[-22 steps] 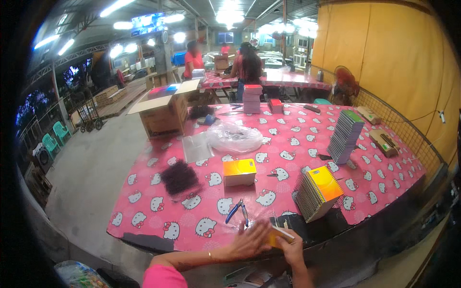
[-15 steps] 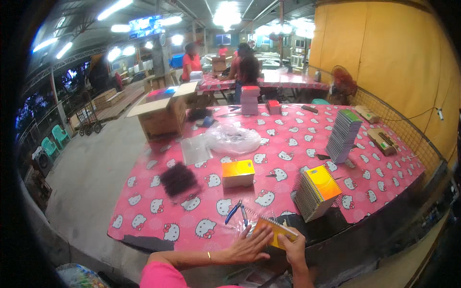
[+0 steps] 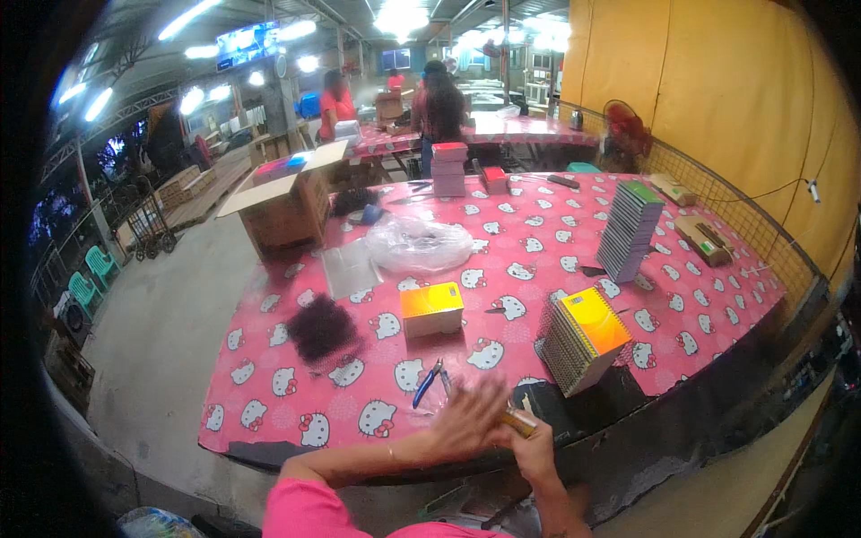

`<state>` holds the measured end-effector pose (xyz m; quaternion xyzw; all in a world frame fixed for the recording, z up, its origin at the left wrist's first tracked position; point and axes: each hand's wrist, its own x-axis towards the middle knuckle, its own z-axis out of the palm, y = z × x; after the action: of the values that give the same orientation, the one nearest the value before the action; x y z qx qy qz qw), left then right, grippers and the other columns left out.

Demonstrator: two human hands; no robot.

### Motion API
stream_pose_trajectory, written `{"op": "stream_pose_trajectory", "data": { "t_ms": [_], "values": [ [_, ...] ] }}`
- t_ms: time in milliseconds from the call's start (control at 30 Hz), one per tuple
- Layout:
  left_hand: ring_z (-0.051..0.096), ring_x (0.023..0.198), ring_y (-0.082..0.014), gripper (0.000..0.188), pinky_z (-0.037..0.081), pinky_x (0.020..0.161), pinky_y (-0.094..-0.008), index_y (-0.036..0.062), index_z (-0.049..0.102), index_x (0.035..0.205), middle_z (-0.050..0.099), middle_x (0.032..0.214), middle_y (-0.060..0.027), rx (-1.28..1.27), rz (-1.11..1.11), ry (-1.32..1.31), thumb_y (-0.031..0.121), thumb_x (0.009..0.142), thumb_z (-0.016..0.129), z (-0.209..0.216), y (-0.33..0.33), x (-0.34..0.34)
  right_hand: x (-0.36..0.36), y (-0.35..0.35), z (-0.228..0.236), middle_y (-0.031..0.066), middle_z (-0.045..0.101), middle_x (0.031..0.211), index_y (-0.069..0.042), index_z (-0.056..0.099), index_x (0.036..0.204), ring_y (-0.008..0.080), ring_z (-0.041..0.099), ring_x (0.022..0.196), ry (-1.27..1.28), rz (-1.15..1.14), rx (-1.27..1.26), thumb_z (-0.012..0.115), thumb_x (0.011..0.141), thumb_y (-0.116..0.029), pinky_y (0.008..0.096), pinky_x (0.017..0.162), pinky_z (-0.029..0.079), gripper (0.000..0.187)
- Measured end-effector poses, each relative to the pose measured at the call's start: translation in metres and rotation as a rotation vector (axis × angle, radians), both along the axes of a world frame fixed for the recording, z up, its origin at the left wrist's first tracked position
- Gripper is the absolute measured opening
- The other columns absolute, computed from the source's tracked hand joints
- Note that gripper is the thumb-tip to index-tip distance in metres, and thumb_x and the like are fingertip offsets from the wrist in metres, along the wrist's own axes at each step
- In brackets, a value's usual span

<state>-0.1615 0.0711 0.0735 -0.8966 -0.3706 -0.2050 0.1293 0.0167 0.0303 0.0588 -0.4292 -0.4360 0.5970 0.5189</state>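
My right hand [image 3: 535, 444] is closed on the edge of a small yellow spiral notebook [image 3: 520, 423], which is tilted so that little more than an edge shows. My left hand [image 3: 473, 418] passes over the notebook's other end, its fingers smeared by motion, so their grip cannot be made out. Just beyond my left hand, blue-handled pliers [image 3: 429, 384] lie on the table. Farther off stands a short stack of yellow notebooks [image 3: 433, 309]. A taller stack of yellow spiral notebooks [image 3: 581, 345] rises to the right of my hands.
The pink patterned tablecloth [image 3: 395, 350] carries a pile of black coils [image 3: 323, 330], clear plastic bags [image 3: 417, 247], an open cardboard box [image 3: 282, 211] and a tall green-topped notebook stack [image 3: 630, 233]. Red-topped stacks [image 3: 448, 170] stand at the far edge. People [image 3: 439, 112] are at another table beyond.
The notebook has tipped from showing its yellow cover to nearly edge-on. My left hand has moved across it and blurred. The whole view has shifted slightly.
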Motion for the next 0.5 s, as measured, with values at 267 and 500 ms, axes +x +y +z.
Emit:
{"op": "stream_pose_trajectory", "data": {
  "t_ms": [267, 500],
  "values": [
    [0.013, 0.154, -0.0348, 0.087, -0.002, 0.119, -0.0609, 0.0027, 0.025, 0.158, 0.020, 0.166, -0.0161, -0.118, -0.116, -0.166, 0.066, 0.098, 0.034, 0.001, 0.004, 0.024, 0.014, 0.004, -0.013, 0.0070, 0.071, 0.114, 0.006, 0.064, 0.125, 0.0134, 0.065, 0.102, -0.052, 0.044, 0.166, 0.065, 0.091, 0.004, 0.0277, 0.090, 0.053, 0.034],
    [0.014, 0.154, -0.0381, 0.089, -0.002, 0.121, -0.0573, 0.0015, 0.026, 0.157, 0.020, 0.165, -0.0210, -0.215, -0.170, -0.134, 0.068, 0.098, 0.031, 0.009, 0.006, 0.043, 0.016, 0.000, -0.016, 0.0090, 0.066, 0.126, 0.004, 0.057, 0.134, 0.0159, 0.063, 0.110, 0.021, -0.118, 0.186, 0.062, 0.090, 0.005, 0.0293, 0.094, 0.052, 0.045]
  ]
}}
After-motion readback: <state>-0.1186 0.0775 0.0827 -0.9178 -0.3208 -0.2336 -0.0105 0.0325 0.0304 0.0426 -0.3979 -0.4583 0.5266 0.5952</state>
